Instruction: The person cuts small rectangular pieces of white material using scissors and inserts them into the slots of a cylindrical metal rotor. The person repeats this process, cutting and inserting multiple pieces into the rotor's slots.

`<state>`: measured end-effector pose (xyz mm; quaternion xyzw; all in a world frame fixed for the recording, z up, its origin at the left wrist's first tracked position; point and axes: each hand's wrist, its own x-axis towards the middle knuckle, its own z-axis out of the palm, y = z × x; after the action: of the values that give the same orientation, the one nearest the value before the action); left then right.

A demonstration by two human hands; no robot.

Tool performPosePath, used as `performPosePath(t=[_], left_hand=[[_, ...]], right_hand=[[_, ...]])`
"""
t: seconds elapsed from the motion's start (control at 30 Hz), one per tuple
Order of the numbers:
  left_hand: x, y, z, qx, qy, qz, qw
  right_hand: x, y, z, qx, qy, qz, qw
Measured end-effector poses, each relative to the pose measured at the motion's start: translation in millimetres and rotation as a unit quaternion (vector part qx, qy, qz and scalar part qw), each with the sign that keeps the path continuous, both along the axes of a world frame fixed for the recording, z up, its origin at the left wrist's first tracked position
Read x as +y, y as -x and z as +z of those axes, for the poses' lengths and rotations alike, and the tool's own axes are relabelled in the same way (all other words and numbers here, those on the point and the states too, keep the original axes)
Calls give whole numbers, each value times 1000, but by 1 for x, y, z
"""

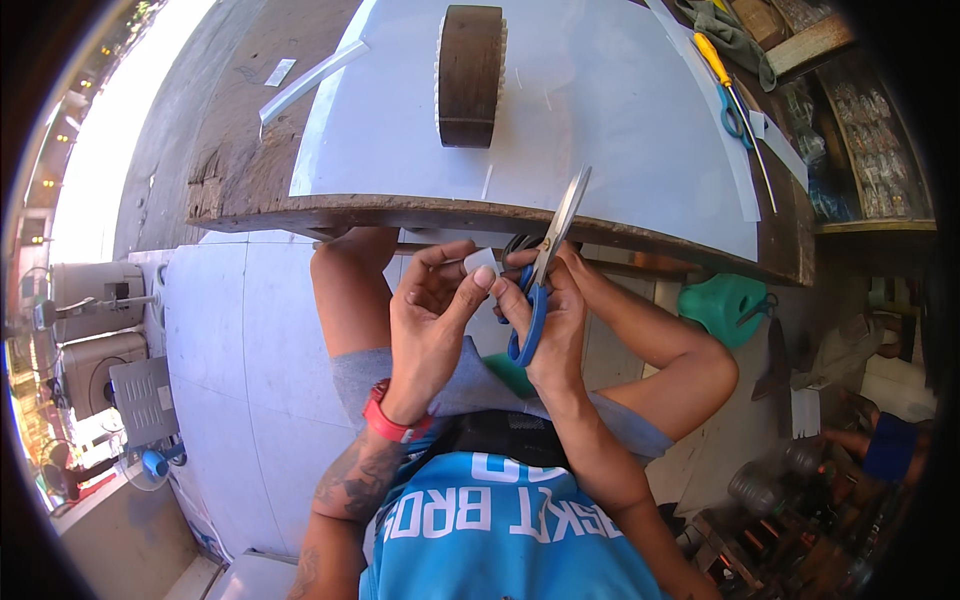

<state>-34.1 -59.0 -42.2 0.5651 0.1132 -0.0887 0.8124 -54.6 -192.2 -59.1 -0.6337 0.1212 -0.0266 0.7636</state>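
Between the fingertips of my left hand (430,308) is a small white piece of paper or plastic (481,262), pinched by thumb and finger. My right hand (552,325) is closed around blue-handled scissors (528,335), whose metal blades point up and away toward the table edge. The right thumb and fingertip also come close to the white piece; whether they touch it I cannot tell. Both hands are held over my lap, just short of the table. Beyond them, on a white sheet (390,130), stands a dark brown curved block (470,75) with a pale scalloped edging.
The wooden table edge (400,210) runs across in front of me. A white strip (315,80) lies at the left. At the right lie a yellow-handled screwdriver (712,58) and teal-handled scissors (732,115). A green stool (722,308) stands by my right knee.
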Motion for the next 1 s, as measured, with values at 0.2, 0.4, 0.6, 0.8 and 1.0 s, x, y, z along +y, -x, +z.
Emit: performPosePath(t=[0.2,0.4,0.6,0.8,1.0], left_hand=[[8,-10,-7,-16,10,-14,1000],[20,-30,12,-27,8,-119,993],[20,-32,18,-25,-23,-131,991],[21,-33,16,-16,-14,-140,990],[24,-36,14,-11,-7,-156,988]], right_hand=[[-31,14,6,46,163,101,980],[-48,29,10,-4,248,205,947],[-48,28,10,4,247,221,943],[-48,29,10,8,248,221,943],[-48,30,8,7,226,227,947]])
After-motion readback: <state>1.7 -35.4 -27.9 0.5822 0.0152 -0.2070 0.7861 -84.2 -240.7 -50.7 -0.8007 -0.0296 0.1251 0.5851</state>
